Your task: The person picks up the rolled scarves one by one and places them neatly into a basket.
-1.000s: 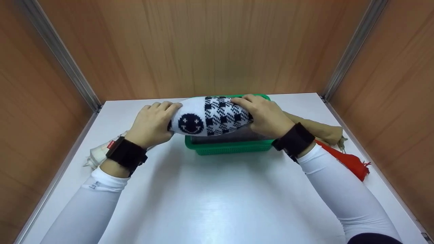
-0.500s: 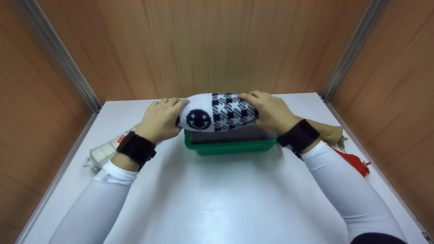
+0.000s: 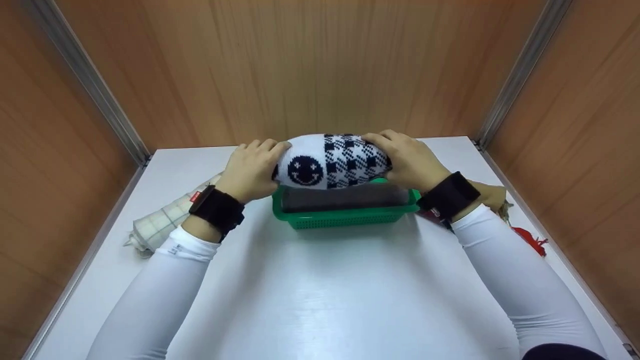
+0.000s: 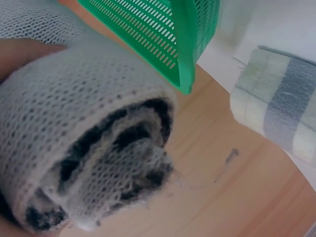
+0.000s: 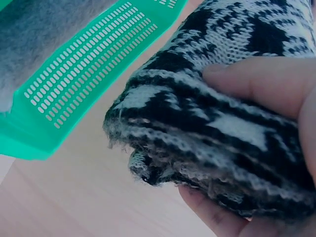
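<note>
A rolled knitted scarf (image 3: 345, 162), white with a black smiley face on one half and a black-and-white check on the other, is held up by both hands. My left hand (image 3: 254, 170) grips its white end, and the spiral of layers shows in the left wrist view. My right hand (image 3: 412, 162) grips the checked end, thumb on top and fingers beneath in the right wrist view. Below and partly behind the scarf stands a green plastic basket (image 3: 345, 218) with slotted walls. Inside it lies a grey fuzzy roll (image 3: 345, 199).
At the left lies a pale checked roll (image 3: 165, 220) with a fringe and a red tag. Past the right wrist are a tan fringed roll (image 3: 492, 196) and a red fringed one (image 3: 530, 240), both partly hidden. Wooden panels (image 3: 320, 65) enclose the white table (image 3: 310, 290).
Both hands have moved right and slightly toward the back with the scarf between them. More of the basket and its grey roll shows. The right arm now covers more of the red roll.
</note>
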A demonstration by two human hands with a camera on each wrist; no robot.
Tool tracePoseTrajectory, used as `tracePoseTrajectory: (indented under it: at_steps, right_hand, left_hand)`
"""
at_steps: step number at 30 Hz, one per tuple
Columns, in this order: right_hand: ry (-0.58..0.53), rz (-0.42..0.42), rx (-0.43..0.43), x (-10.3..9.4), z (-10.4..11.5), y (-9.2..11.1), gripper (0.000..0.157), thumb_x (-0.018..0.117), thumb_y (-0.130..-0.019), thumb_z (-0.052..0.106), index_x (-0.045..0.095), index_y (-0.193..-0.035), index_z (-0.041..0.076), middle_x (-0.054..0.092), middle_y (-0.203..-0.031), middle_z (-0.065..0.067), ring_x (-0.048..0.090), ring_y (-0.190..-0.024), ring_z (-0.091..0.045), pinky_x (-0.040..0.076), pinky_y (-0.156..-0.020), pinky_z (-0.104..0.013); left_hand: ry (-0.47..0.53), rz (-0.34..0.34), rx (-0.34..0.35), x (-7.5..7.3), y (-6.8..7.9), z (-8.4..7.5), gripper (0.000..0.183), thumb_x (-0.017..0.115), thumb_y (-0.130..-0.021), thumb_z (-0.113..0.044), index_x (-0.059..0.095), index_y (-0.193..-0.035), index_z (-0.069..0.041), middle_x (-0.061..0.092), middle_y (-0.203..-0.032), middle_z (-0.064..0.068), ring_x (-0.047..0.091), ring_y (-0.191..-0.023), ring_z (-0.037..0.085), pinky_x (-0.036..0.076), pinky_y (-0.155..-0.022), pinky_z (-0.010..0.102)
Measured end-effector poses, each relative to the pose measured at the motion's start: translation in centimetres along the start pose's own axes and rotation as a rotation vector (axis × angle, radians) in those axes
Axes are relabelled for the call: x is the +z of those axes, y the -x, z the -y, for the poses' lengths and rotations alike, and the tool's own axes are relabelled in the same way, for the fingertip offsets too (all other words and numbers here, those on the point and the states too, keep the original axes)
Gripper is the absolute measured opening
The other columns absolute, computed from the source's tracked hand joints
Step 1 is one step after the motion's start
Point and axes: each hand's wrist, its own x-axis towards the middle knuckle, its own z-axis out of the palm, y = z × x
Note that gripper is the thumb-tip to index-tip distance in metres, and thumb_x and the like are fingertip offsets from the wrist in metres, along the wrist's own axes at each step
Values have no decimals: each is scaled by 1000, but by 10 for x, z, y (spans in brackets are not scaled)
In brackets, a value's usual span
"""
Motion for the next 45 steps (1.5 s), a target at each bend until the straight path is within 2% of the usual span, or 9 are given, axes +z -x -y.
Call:
tracePoseTrajectory:
  at_steps: [11,20,30,39,45]
  right_hand:
    - [0,8,40,0,-16,0,81,89,-80,3,57,-154,15,66,-141,-18,66,-128,-42,54,-109,-64]
    - [11,-4,60,3,-28,0,79,79,-80,-5,58,-153,14,66,-143,-19,65,-131,-43,53,-110,-64]
    - [29,1,88,7,-40,-3,79,78,-80,-6,57,-154,13,65,-143,-20,64,-131,-45,53,-111,-66]
    - [20,14,105,15,-54,-6,80,75,-80,-9,56,-155,14,64,-146,-21,62,-135,-46,51,-112,-66]
    - [-4,29,102,19,-62,-9,77,79,-83,-6,56,-154,14,63,-147,-21,61,-136,-46,50,-115,-66]
  left_hand:
    - [-12,37,-2,6,-18,-7,74,81,-82,-11,57,-152,-10,69,-142,18,66,-125,43,55,-103,62]
    - [-44,35,23,13,-28,-11,71,77,-82,-9,58,-150,-9,71,-139,19,69,-122,43,57,-100,61]
    - [-76,30,59,22,-38,-11,69,81,-84,-10,58,-149,-8,70,-140,20,69,-122,44,57,-102,61]
    - [-97,35,63,31,-48,-10,69,78,-85,-10,58,-150,-9,70,-139,19,69,-121,43,58,-99,60]
    - [-93,61,52,37,-54,-8,71,79,-85,-11,57,-153,-10,69,-141,18,68,-122,43,58,-100,60]
